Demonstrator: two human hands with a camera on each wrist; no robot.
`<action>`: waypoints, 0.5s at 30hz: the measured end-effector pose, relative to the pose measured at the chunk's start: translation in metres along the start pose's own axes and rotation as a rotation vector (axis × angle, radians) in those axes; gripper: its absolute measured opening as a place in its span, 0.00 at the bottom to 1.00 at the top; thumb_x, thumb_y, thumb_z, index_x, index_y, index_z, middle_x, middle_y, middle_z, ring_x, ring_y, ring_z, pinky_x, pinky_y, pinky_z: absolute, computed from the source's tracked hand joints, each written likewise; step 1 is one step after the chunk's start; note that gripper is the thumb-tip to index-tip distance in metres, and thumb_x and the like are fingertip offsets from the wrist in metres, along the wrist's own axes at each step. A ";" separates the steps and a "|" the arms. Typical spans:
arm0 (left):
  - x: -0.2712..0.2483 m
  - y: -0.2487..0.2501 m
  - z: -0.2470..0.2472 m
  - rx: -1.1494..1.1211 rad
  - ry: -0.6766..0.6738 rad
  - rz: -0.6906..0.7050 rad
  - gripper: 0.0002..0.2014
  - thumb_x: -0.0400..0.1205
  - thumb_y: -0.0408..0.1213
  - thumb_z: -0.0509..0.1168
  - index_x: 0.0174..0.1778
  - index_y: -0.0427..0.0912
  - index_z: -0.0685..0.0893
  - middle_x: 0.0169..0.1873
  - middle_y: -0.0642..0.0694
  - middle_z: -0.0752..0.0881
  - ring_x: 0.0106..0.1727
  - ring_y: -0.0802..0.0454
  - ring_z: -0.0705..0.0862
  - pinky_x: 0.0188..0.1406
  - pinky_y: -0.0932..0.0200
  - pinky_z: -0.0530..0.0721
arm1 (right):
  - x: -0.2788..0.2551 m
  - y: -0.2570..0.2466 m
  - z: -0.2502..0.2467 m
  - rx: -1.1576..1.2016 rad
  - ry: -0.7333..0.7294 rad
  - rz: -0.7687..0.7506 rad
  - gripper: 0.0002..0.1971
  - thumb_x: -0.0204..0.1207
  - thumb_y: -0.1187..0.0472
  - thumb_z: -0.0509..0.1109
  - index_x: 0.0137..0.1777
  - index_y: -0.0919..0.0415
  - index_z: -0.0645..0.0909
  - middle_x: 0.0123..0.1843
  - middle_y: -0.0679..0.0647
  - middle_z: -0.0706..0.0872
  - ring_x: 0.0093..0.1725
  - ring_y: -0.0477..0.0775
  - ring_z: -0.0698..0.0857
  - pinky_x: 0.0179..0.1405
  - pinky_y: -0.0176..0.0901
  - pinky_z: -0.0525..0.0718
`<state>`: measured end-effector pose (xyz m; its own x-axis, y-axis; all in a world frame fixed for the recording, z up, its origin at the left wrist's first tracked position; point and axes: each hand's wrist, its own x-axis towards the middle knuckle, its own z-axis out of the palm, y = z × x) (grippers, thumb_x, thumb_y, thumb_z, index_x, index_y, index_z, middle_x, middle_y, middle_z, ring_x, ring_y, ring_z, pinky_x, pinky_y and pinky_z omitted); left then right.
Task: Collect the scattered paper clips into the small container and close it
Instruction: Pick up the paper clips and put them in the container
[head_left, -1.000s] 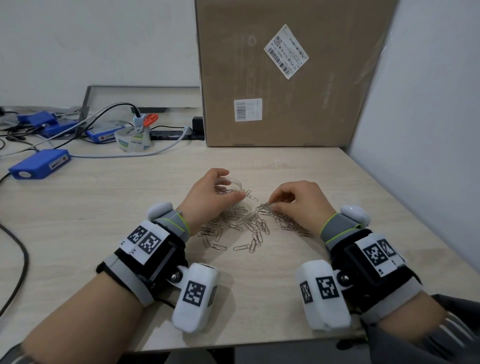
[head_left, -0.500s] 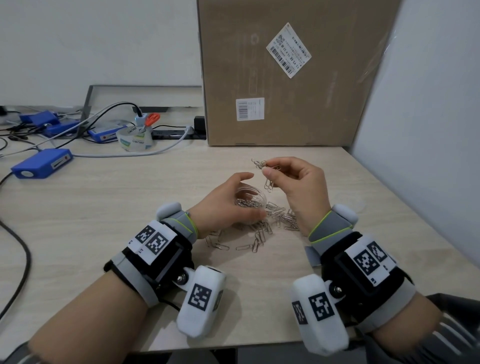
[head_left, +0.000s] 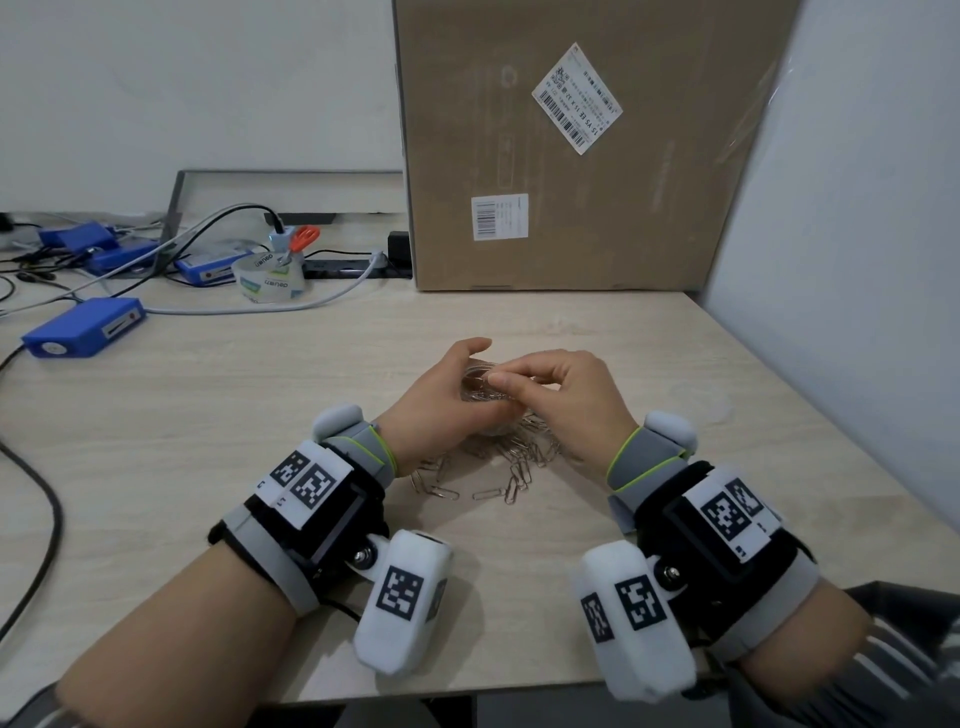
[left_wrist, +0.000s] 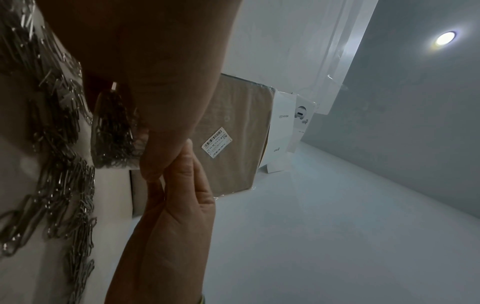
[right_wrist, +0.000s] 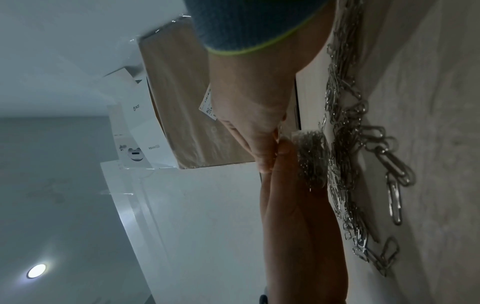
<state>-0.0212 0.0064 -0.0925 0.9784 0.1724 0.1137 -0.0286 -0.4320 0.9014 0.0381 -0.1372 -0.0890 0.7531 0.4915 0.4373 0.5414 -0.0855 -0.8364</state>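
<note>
While left hand cups clear container steady | right hand pinches over its mouth, apparently dropping clips | loose paper clips just below hands on desk

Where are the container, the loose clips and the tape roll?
container (head_left: 480, 397), head view, clear wall between the hands.
loose clips (head_left: 517, 475), head view, middle of the pile on the table.
tape roll (head_left: 270, 283), head view, its printed side.

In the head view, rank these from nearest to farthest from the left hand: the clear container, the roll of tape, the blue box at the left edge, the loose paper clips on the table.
1. Clear container: gripped by the left hand.
2. Loose paper clips: just right of and below the wrist.
3. Roll of tape: behind, to the left.
4. Blue box: far left edge.
</note>
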 end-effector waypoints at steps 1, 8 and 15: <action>0.000 0.000 0.000 0.001 0.008 -0.003 0.38 0.76 0.39 0.74 0.80 0.45 0.63 0.59 0.52 0.83 0.57 0.61 0.84 0.56 0.66 0.83 | 0.000 0.000 0.000 -0.004 -0.002 -0.009 0.04 0.71 0.58 0.75 0.39 0.48 0.90 0.35 0.36 0.90 0.43 0.35 0.87 0.50 0.32 0.81; 0.004 -0.003 -0.003 -0.022 0.197 -0.047 0.37 0.74 0.43 0.75 0.77 0.46 0.66 0.63 0.47 0.80 0.62 0.53 0.81 0.66 0.50 0.81 | 0.003 0.002 -0.007 -0.123 0.070 0.013 0.09 0.77 0.54 0.69 0.50 0.54 0.88 0.48 0.41 0.89 0.52 0.36 0.84 0.50 0.28 0.75; 0.006 -0.005 -0.009 -0.027 0.331 -0.101 0.36 0.75 0.43 0.74 0.77 0.44 0.66 0.63 0.46 0.79 0.63 0.50 0.80 0.64 0.49 0.81 | -0.004 0.009 -0.007 -0.741 -0.399 0.195 0.39 0.62 0.27 0.66 0.73 0.41 0.68 0.75 0.45 0.70 0.76 0.53 0.64 0.74 0.56 0.64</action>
<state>-0.0165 0.0175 -0.0926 0.8575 0.4925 0.1487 0.0552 -0.3754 0.9252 0.0433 -0.1462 -0.0958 0.7459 0.6646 0.0436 0.6246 -0.6753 -0.3922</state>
